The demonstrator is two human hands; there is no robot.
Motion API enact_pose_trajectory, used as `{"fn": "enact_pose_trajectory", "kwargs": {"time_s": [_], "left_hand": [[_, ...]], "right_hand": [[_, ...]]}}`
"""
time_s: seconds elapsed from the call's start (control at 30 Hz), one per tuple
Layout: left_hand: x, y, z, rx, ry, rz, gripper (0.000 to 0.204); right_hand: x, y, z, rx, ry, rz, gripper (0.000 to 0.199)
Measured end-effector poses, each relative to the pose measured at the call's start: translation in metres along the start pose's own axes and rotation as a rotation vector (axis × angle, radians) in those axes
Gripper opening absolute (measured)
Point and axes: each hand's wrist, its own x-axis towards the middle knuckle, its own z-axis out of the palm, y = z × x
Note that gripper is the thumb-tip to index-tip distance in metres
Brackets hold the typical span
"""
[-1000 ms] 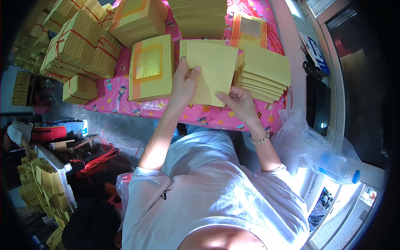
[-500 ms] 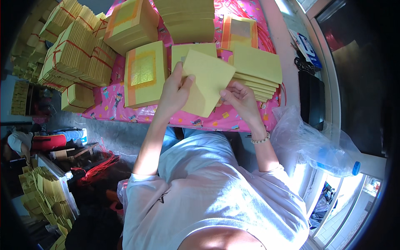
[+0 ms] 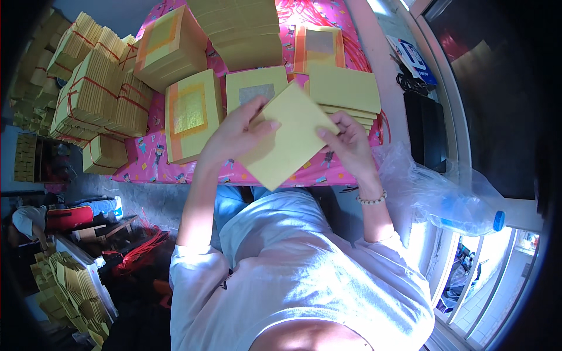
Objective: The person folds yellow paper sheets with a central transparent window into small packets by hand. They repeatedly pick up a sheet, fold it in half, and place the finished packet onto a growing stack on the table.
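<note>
A thin sheaf of yellow joss paper is tilted cornerwise over the table's near edge. My left hand grips its left side, thumb lying on top. On the opposite side my right hand, a beaded bracelet at the wrist, pinches the edge between thumb and fingers. Behind the sheaf, and partly covered by it, lies joss paper with a silver square. To the left stands a thick stack with a gold foil square. Fanned plain yellow bundles lie beyond my right hand.
The pink patterned tablecloth carries more tall paper stacks and red-tied bundles. Red strips run along the far right. A plastic bag with a bottle is at the right. A co-worker bends at the lower left.
Both hands have brought the sheaf slightly toward my body and turned it, its lowest corner now hanging past the table edge. The whole view has shifted a little.
</note>
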Motion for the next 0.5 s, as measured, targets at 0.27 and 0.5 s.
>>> {"fn": "enact_pose_trajectory", "kwargs": {"time_s": [0.27, 0.5], "left_hand": [[0.059, 0.018, -0.001, -0.453, 0.078, -0.219, 0.05], [0.134, -0.012, 0.032, -0.514, 0.16, -0.174, 0.059]], "right_hand": [[0.021, -0.022, -0.038, 0.046, 0.429, -0.177, 0.022], [0.041, 0.01, -0.077, -0.472, 0.601, -0.27, 0.036]]}}
